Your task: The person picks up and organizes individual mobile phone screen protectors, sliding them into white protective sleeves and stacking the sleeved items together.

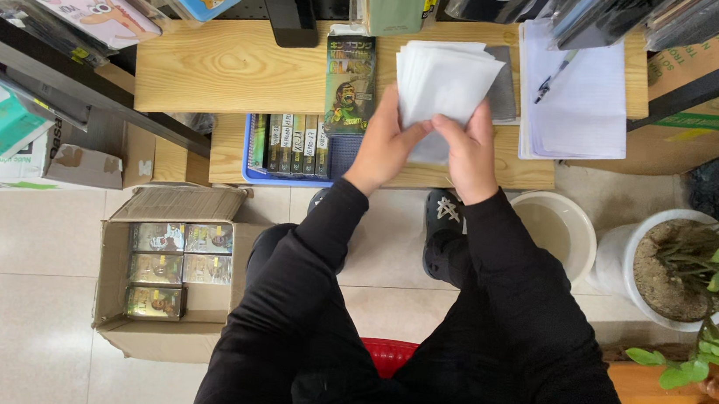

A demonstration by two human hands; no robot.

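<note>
My left hand [385, 146] and my right hand [471, 149] together hold a fanned stack of white paper sleeves [443, 79] over a low wooden table [232, 67]. Both sets of fingers pinch the lower edge of the stack. A dark green packaged box [350, 84] lies on the table just left of my hands. Below it, a blue tray [292, 146] holds a row of similar packages standing on edge. My arms are in black sleeves.
An open cardboard box [166, 273] with several green packages sits on the tiled floor at left. White papers with a pen [573, 98] lie on the table's right. A white bucket [557, 230], a potted plant [704, 270] and a red stool [389, 354] are nearby.
</note>
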